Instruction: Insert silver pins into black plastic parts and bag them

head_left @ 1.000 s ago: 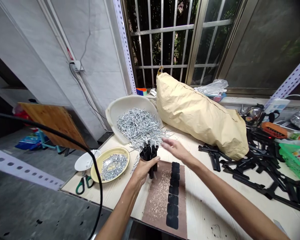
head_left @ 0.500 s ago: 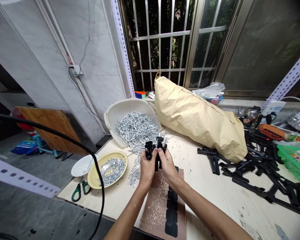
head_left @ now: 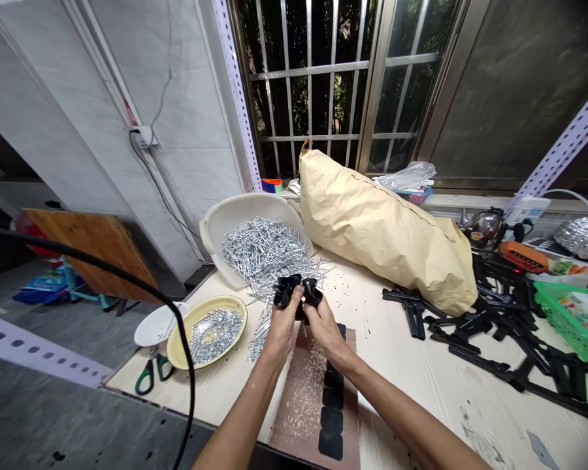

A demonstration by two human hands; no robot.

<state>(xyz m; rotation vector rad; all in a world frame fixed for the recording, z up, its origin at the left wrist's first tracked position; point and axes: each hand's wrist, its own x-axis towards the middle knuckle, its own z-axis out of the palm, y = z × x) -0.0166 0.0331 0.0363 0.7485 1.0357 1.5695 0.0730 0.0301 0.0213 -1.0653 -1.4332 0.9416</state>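
Both hands meet over the far end of a brown board (head_left: 294,418). My left hand (head_left: 283,326) is closed around a black plastic part (head_left: 287,292), its thumb on the near side. My right hand (head_left: 323,329) grips a second black plastic part (head_left: 313,292) right beside it. Whether the two parts are joined is hidden by the fingers. Beneath, a row of black rounded-square pads (head_left: 332,421) lies along the board's right side, with pale crumbs scattered at their left. Just beyond my hands, a heap of long metal pins (head_left: 267,251) spills from a white scoop-shaped basin (head_left: 215,225).
Left stand a yellow dish (head_left: 176,352) of small metal washers, a white bowl (head_left: 144,329) and green-handled scissors (head_left: 146,378). A black cable (head_left: 189,365) crosses the front left. A large paper sack (head_left: 377,228) lies behind; black plastic pieces (head_left: 509,346) and a green basket (head_left: 558,320) are at right.
The black parts have been turned and lowered slightly between my hands, their upright ends now tilted. Both hands keep hold. The whole view has shifted a little.
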